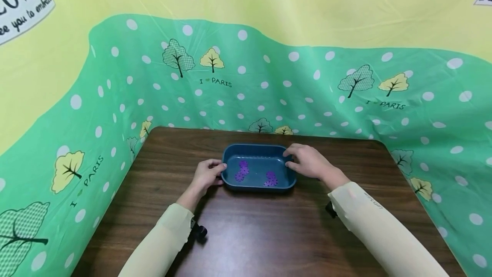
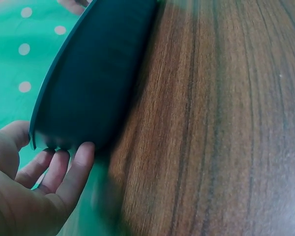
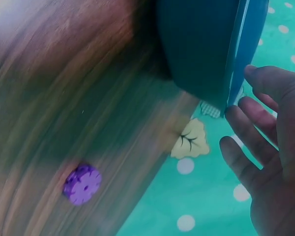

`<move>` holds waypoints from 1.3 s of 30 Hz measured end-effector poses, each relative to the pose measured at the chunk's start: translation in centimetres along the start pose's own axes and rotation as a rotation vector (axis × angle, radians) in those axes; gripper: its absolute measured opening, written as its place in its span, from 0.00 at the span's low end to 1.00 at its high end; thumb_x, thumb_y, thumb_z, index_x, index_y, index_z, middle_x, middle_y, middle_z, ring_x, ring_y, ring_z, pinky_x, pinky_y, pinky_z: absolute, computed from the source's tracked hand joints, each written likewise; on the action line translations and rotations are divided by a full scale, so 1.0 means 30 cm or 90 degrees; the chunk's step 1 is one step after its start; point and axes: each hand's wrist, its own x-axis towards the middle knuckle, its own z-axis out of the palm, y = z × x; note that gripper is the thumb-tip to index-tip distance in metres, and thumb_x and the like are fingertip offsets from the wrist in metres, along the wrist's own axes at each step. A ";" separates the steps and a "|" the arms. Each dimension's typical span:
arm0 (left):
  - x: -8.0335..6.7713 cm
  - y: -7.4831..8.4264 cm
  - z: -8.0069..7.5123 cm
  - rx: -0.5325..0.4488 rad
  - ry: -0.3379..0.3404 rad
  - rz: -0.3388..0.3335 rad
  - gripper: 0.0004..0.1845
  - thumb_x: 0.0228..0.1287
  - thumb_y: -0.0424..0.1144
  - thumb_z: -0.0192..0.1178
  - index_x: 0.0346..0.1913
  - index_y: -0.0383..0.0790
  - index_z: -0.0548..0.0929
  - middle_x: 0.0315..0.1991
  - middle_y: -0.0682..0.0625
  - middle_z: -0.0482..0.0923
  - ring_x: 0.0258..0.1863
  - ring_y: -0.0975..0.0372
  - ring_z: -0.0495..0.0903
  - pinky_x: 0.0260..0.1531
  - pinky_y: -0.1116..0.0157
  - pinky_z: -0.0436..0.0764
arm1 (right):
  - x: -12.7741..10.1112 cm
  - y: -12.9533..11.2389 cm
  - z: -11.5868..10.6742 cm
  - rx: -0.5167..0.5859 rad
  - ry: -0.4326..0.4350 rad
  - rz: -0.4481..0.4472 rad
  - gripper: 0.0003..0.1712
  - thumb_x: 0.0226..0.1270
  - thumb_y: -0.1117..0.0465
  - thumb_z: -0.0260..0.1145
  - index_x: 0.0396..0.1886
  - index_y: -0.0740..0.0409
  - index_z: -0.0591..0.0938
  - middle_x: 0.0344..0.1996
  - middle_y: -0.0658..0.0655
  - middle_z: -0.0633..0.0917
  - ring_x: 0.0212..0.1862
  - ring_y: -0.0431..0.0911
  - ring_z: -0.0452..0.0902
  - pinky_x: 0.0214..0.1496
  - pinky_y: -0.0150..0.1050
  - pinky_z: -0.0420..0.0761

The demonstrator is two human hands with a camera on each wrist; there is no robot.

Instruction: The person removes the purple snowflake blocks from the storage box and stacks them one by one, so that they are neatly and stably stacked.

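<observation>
Both hands, left [image 1: 205, 176] and right [image 1: 307, 161], grasp the blue tray [image 1: 258, 152] near the surface's far edge; purple discs [image 1: 242, 170] already inside, one loose disc [image 3: 82, 184] seemingly left.

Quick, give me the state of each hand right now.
Left hand: holds the left end of the dark blue rectangular plastic tray, thumb over the rim.
Right hand: fingers at the tray's right rim; whether it grips cannot be told.

Dark blue tray [image 1: 230, 153], purple toothed discs [image 1: 242, 169], wood-grain brown table [image 1: 269, 234]
</observation>
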 end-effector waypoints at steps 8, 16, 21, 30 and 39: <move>-0.005 0.004 0.003 0.001 0.002 0.003 0.18 0.69 0.38 0.68 0.58 0.33 0.83 0.44 0.43 0.83 0.38 0.54 0.83 0.32 0.60 0.91 | 0.030 -0.042 0.025 -0.003 -0.027 -0.002 0.17 0.67 0.55 0.74 0.53 0.56 0.87 0.51 0.54 0.86 0.51 0.50 0.83 0.56 0.52 0.87; -0.005 0.004 -0.001 0.000 0.001 -0.003 0.18 0.69 0.38 0.67 0.58 0.33 0.84 0.44 0.42 0.83 0.33 0.57 0.83 0.35 0.58 0.92 | 0.050 -0.083 0.059 -0.010 -0.057 -0.013 0.19 0.67 0.53 0.74 0.54 0.55 0.87 0.51 0.53 0.86 0.52 0.48 0.83 0.58 0.51 0.86; -0.005 0.001 -0.001 -0.001 -0.001 -0.001 0.19 0.69 0.38 0.67 0.58 0.32 0.83 0.43 0.42 0.82 0.31 0.59 0.82 0.35 0.57 0.92 | 0.059 -0.107 0.083 -0.013 -0.083 -0.015 0.18 0.67 0.53 0.74 0.54 0.54 0.87 0.53 0.52 0.86 0.55 0.49 0.82 0.60 0.51 0.85; 0.003 -0.002 -0.004 -0.001 -0.002 -0.007 0.19 0.69 0.38 0.68 0.59 0.33 0.83 0.44 0.43 0.83 0.32 0.59 0.83 0.36 0.57 0.92 | 0.079 -0.128 0.124 -0.022 -0.116 -0.053 0.16 0.66 0.52 0.75 0.51 0.51 0.88 0.50 0.50 0.86 0.54 0.47 0.82 0.61 0.50 0.85; 0.011 -0.007 -0.003 0.001 -0.002 -0.011 0.19 0.69 0.38 0.68 0.59 0.33 0.83 0.44 0.43 0.83 0.33 0.59 0.83 0.33 0.61 0.91 | 0.090 -0.122 0.156 -0.029 -0.153 -0.079 0.15 0.64 0.53 0.77 0.48 0.49 0.88 0.47 0.49 0.86 0.50 0.44 0.81 0.56 0.46 0.86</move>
